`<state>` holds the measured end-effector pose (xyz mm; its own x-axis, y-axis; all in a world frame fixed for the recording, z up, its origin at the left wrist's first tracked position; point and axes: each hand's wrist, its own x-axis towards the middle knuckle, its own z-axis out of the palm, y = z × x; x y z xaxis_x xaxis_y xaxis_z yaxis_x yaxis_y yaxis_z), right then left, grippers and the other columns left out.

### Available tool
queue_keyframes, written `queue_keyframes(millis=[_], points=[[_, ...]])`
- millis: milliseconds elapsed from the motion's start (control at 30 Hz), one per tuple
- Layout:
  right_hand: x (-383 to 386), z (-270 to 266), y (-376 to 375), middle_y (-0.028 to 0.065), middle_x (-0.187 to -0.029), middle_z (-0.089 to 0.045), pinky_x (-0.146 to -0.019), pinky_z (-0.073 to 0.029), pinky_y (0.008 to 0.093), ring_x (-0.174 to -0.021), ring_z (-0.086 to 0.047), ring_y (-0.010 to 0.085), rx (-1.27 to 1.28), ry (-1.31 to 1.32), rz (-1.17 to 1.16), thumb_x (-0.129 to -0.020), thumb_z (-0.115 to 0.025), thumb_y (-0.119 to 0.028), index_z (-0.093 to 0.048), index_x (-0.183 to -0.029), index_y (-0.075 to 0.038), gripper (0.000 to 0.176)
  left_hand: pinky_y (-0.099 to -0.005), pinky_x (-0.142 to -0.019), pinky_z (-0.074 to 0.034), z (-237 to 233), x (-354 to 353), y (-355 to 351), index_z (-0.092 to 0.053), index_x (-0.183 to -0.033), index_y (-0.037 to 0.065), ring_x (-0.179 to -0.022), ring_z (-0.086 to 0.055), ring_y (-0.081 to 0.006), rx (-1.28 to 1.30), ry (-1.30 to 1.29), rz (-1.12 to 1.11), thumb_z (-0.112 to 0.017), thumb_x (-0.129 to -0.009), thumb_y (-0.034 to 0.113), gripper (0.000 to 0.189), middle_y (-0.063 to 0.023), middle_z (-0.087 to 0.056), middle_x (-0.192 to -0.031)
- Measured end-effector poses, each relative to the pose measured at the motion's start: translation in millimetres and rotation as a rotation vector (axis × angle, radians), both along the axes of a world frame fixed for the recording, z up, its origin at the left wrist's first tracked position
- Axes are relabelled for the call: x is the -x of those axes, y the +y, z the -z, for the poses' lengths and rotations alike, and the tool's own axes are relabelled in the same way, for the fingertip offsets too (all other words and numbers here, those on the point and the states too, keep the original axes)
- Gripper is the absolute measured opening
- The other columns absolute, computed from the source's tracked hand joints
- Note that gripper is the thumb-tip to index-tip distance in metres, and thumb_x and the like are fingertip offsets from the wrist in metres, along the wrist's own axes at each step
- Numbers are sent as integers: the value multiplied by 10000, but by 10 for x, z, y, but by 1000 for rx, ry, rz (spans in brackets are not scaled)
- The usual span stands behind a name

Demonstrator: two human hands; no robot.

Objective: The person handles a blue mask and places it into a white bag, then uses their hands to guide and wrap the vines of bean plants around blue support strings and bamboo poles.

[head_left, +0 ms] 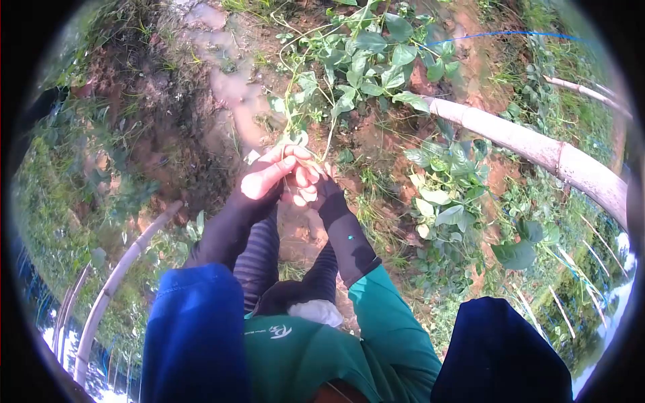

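Observation:
Green vine stems (290,101) run down from a leafy plant (376,60) to my two hands, which meet at the middle of the view. My left hand (272,173), bare past a dark sleeve, has its fingers curled round the stems. Close against it on the right, my right hand (324,183) pinches a stem that rises to the leaves. Its fingers are partly hidden behind the left hand's fingers and in shadow.
A thick bamboo pole (510,134) crosses the upper right, with a leafy plant (450,201) below it. Another pole (121,269) slants at lower left. Puddled water (232,94) lies on the muddy ground. A blue string (510,33) crosses the top right.

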<state>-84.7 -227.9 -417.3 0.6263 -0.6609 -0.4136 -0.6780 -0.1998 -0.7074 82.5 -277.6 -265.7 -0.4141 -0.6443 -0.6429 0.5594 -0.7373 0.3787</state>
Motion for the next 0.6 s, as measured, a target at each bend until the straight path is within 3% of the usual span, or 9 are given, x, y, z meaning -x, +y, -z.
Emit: queue_keyframes(millis=[67,200,267,333,400,433,533,600], points=[[-44,-157,-71,101,-1100,-457,-926,-210,497,-1058,-403,264,-97,69,-11,-774,-445,-231,-432,-1122,-126,363,-337,-627,-483,-200,-178,21,-445,-989,61,-707,-551,-205,58,-106,-170,-404,-847,183,191,-61,-516,-725],[118,-420,-259,89,-933,-515,-896,-242,503,-937,-458,257,229,116,-64,-743,-469,-165,-501,-982,-107,248,-363,-793,-418,-394,-681,46,-450,-997,81,-797,-521,-168,235,-273,-612,-405,-844,137,169,-18,-508,-778],[135,-751,-479,93,-818,-504,-839,-296,420,-839,-478,254,233,-16,23,-716,-481,-132,-514,-845,-87,141,-334,-792,-416,-420,-875,45,-448,-1000,62,-788,-526,-162,224,-375,-794,-429,-829,133,186,-12,-518,-779],[150,-1011,-677,97,-788,-512,-765,-354,378,-789,-495,252,298,-57,19,-692,-527,-109,-529,-823,-61,139,-315,-789,-410,-333,-1076,104,-449,-1011,70,-808,-523,-147,234,-400,-835,-436,-830,148,197,-8,-525,-803],[144,-1183,-862,95,-794,-549,-703,-400,348,-731,-512,262,96,-231,198,-673,-558,-90,-543,-779,-53,113,-325,-828,-392,-127,-1236,183,-454,-1021,91,-848,-511,-137,113,-450,-730,-433,-840,162,196,-4,-530,-822],[90,-1350,-953,94,-746,-552,-642,-413,291,-700,-523,244,69,-326,300,-654,-589,-60,-547,-756,-35,114,-303,-798,-409,-36,-1237,221,-458,-1018,93,-841,-516,-126,51,-441,-717,-447,-835,168,198,0,-538,-840],[89,-1449,-1180,43,-723,-536,-601,-406,238,-654,-514,115,-25,-296,505,-718,-569,-79,-539,-795,-24,99,-272,-726,-443,297,-1060,359,-471,-983,107,-764,-521,-116,-116,-250,-639,-500,-811,239,219,-5,-529,-829],[81,-1435,-1302,24,-715,-535,-569,-404,209,-627,-494,73,13,-387,585,-741,-562,-84,-543,-813,-28,93,-301,-727,-441,414,-812,392,-461,-1010,106,-815,-515,-143,-190,-160,-542,-461,-824,342,300,-20,-524,-873]])
